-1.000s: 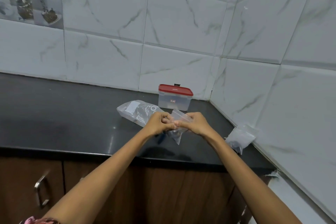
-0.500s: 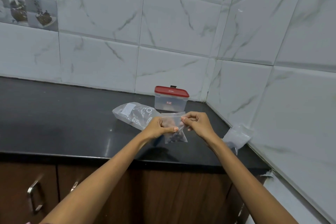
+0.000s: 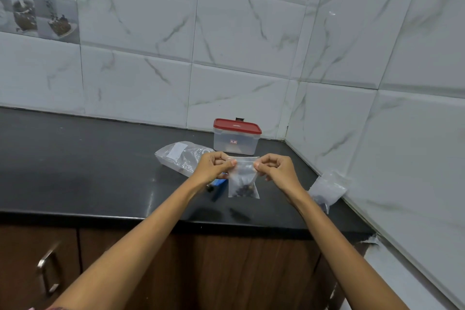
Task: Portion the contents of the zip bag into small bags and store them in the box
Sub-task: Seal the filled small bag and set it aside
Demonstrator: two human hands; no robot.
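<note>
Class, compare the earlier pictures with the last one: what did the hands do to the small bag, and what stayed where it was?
The left hand and right hand drew apart along the top of the small bag, which went from bunched between them to hanging flat, each hand pinching a top corner. The box, lid on, the zip bag and the bag by the wall stayed put.

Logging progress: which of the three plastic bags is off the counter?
The small bag, pinched at its top corners by the left hand and right hand. The other two lie on the counter.
</note>
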